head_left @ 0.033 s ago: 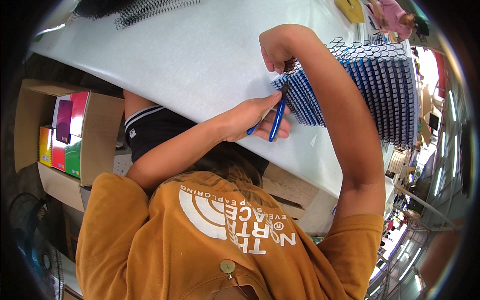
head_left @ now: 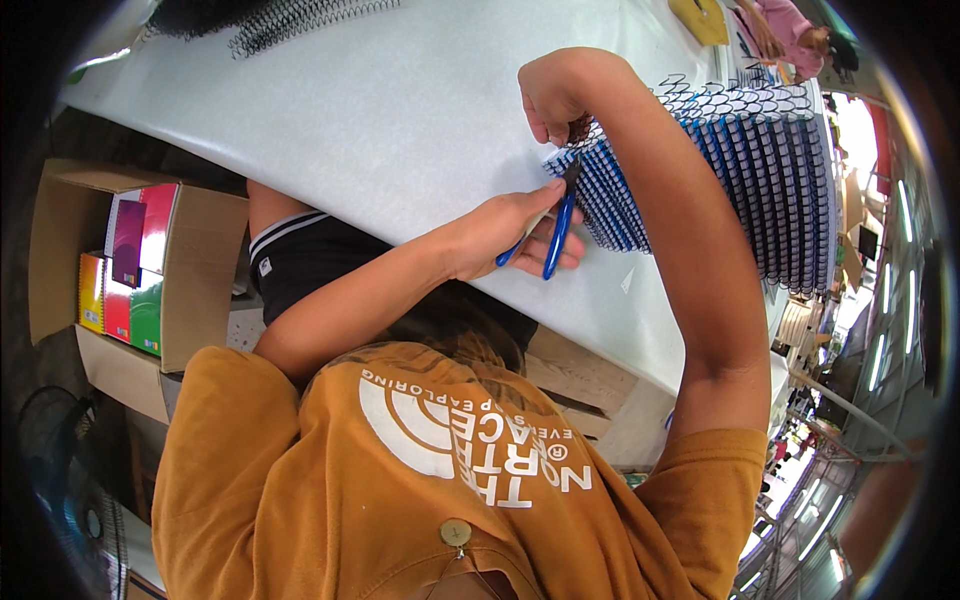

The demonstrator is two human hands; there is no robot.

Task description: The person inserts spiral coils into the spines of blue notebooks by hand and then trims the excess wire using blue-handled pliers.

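Note:
My left hand (head_left: 505, 235) is closed on blue-handled cutting pliers (head_left: 562, 235). Their dark jaws (head_left: 572, 170) point up at the near left corner of a stack of spiral-bound notebooks (head_left: 610, 205), and the two handles stand apart. Bent sharply at the wrist, my right hand (head_left: 558, 100) curls its fingers down beside the same corner, close above the jaws. Whatever its fingertips grip is hidden by the hand and shadow. Blue and black wire coils run in rows along the stack, partly covered by my right forearm. Loose dark coil loops (head_left: 740, 100) stick out along its far side.
The white table (head_left: 380, 130) spreads left of the stack. More black wire spirals (head_left: 310, 20) lie at its far left. An open cardboard box (head_left: 205, 280) with colourful notebooks (head_left: 130, 275) stands below the table at left. A person in pink (head_left: 785, 35) is at the far right.
The pliers and my left hand have shifted very slightly up and to the right. My right hand and the notebook stack look unmoved.

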